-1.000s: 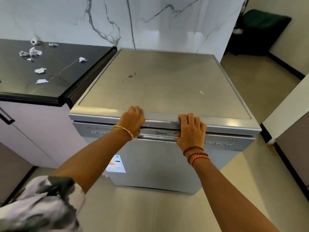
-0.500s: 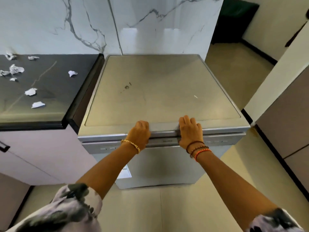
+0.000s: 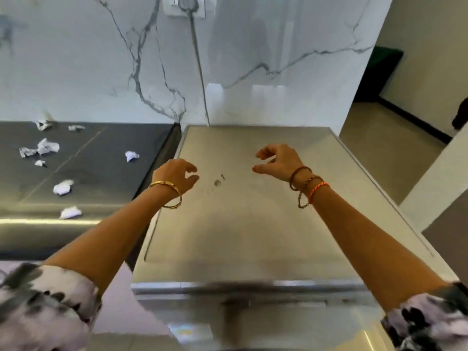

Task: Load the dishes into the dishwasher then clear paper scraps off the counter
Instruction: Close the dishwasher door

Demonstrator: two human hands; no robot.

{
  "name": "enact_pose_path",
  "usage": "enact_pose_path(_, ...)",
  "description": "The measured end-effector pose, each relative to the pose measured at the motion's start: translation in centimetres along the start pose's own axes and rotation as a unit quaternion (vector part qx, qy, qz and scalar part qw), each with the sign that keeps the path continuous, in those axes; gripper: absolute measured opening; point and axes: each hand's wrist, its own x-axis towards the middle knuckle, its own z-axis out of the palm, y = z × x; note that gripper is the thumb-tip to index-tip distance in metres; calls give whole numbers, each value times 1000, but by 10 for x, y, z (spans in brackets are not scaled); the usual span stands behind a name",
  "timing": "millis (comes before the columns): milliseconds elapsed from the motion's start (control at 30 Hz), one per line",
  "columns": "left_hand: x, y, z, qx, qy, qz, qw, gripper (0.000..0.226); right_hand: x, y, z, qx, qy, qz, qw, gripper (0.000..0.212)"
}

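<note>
Your white sleeves with black blotches (image 3: 43,300) are pushed up. Your left wrist wears a thin gold bangle (image 3: 168,193); your right carries brown, braided and orange-red thread bracelets (image 3: 307,184).

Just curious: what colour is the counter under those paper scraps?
Dark grey, almost black counter, seen in the head view.

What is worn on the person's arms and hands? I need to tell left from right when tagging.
The left hand has one thin gold bangle at the wrist. The right hand has several cord bracelets: a dark brown one, a braided one and an orange-red one. Both forearms are bare, with pushed-up sleeves in a pale lilac, white and black blotchy print. No rings can be made out.
</note>
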Motion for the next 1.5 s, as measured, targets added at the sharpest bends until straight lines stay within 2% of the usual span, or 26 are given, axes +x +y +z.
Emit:
enact_pose_path(67,36,-16,-13,-23,18,-58,998,37,43,-19,7,23,41,-25,999,41)
enact_pose_path(167,78,-33,-31,-150,110,-117,976,44,111,-47,15,41,112,-71,990,44)
enact_pose_path(300,112,-58,-49,-227,177,-110,951,49,170,-78,47,29,138,-95,985,54)
enact_pose_path(467,174,-75,-84,-194,210,-38,958,48,234,-118,55,-105,124,-163,973,66)
enact_pose_path(600,233,-78,-113,-170,213,-6,962,47,284,-154,44,-247,86,-169,950,75)
enact_pose_path(733,293,-91,-131,-197,174,-33,964,41,345,-193,40,-323,68,-144,933,76)
enact_pose_path(833,330,-93,-139,-295,138,-70,943,36,388,-216,39,-365,99,-149,914,81)
enact_pose_path(933,356,-93,-147,-323,147,-67,933,31,419,-232,37,-354,167,-148,908,86)
enact_pose_path(1067,377,-103,-147,-326,180,-67,925,24,442,-231,51,-356,238,-155,891,77)
enact_pose_path(1233,383,-115,-132,-315,217,-66,922,30,447,-218,61,-350,182,-148,907,81)
enact_pose_path(1367,369,-114,-129,-295,217,-51,929,29,433,-213,40,-259,187,-195,927,64)
enact_pose_path(1400,361,-111,-128,-282,230,-44,930,27,424,-207,38,-231,222,-246,915,55)
enact_pose_path(1500,330,-106,-118,-177,311,15,934,27,393,-183,42,-211,322,-417,823,28)
